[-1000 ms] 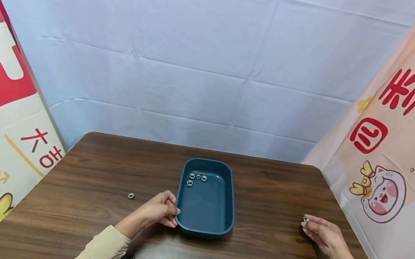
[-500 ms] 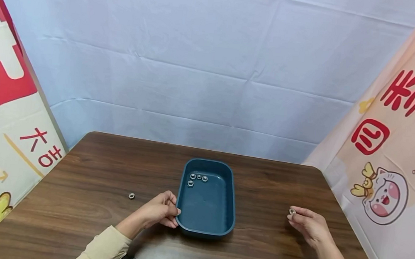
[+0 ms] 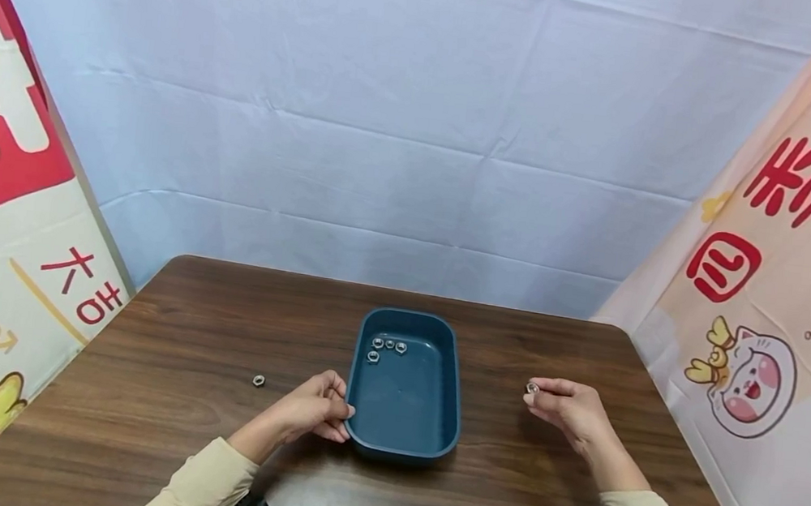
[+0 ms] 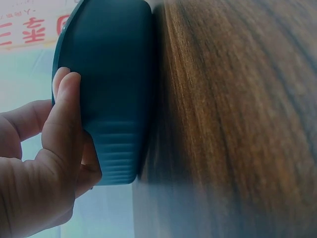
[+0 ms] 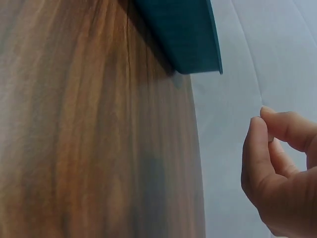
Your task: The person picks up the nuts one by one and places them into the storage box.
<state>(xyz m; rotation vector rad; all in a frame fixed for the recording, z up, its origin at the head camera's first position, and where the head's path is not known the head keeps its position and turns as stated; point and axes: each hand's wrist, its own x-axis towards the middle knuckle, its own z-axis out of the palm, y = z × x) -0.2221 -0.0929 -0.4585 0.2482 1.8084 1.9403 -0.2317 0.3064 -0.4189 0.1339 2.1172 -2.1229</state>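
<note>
A blue rectangular tray (image 3: 400,415) stands on the table, with several metal nuts (image 3: 378,343) grouped in its far left part. My left hand (image 3: 313,409) pinches the tray's near left rim between thumb and fingers; the left wrist view shows the thumb over the edge of the tray wall (image 4: 116,74). To the right of the tray my right hand (image 3: 569,411) pinches a single nut (image 3: 532,388) at its fingertips, raised over the table. In the right wrist view the fingers (image 5: 255,148) mostly hide that nut.
One loose nut (image 3: 259,381) lies on the brown wooden table (image 3: 500,490), left of my left hand. A pale cloth (image 3: 418,124) hangs behind the table's far edge. Printed cloths (image 3: 758,320) hang on both sides.
My right hand has moved left toward the tray, carrying the nut, and slightly farther from me. The left hand and the tray have stayed in place.
</note>
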